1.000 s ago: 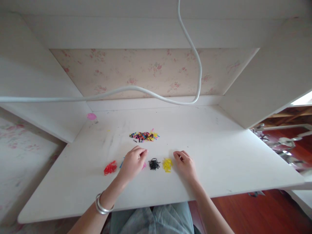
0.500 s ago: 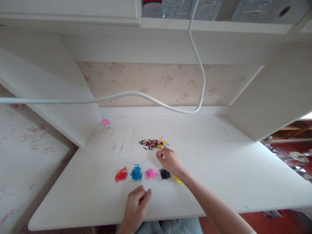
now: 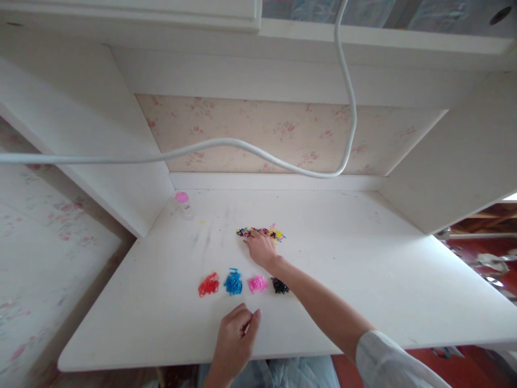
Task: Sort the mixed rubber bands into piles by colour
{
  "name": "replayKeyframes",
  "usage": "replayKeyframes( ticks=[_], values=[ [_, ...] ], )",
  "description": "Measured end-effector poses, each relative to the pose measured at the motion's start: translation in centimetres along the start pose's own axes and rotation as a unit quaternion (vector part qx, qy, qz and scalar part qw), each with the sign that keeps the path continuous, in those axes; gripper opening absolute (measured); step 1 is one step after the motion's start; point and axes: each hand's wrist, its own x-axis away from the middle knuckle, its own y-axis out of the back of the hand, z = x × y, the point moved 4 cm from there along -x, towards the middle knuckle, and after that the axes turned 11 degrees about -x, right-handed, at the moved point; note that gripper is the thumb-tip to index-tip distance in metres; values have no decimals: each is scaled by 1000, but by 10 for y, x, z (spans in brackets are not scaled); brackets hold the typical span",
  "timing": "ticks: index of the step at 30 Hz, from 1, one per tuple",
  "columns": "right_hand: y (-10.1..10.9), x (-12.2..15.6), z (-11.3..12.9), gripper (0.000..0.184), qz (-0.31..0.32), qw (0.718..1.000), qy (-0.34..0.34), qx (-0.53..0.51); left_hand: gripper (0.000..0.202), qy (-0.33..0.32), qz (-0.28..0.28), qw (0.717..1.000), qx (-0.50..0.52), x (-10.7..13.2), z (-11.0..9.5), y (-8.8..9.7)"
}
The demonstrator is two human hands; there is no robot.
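A mixed heap of small coloured rubber bands (image 3: pixel 277 234) lies mid-desk, with black, yellow and pink ones among them. My right hand (image 3: pixel 262 250) reaches over it, fingers stretched out and fingertips at its near side; the tips are partly hidden. Nearer to me is a row of single-colour piles: red bands (image 3: pixel 209 284), blue bands (image 3: pixel 233 282), pink bands (image 3: pixel 257 284) and black bands (image 3: pixel 279 285). My right forearm partly covers the black pile. My left hand (image 3: pixel 238 337) rests closed in front of the row, fingers curled and thumb alongside; what they hold, if anything, is hidden.
A small clear container with a pink lid (image 3: pixel 182 198) stands at the desk's back left. A white cable (image 3: pixel 226 142) hangs across the view above the white desk (image 3: pixel 363 280). Side panels and an overhead cabinet (image 3: pixel 129 13) frame the desk.
My right hand has moved forward and left, from the near right of the mixed heap onto it. The yellow pile is now behind my forearm. My left hand stays closed; the view has shifted slightly.
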Motion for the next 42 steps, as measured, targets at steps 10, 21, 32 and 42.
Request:
replayKeyframes(
  ticks=[10,21,32,42],
  values=[
    [33,48,-23,27,-44,986,45,-154,44,-21,-11,1000,-17,0,-1,-2],
    [31,133,-85,26,-19,978,-52,-201,39,-74,-43,994,-70,1,-5,-7],
    [41,130,-73,30,-31,981,-16,-190,39,-66,-63,991,-94,3,-11,-7],
    [28,194,-167,40,-223,903,-187,-315,37,-35,-60,981,-183,-40,-42,22]
  ],
)
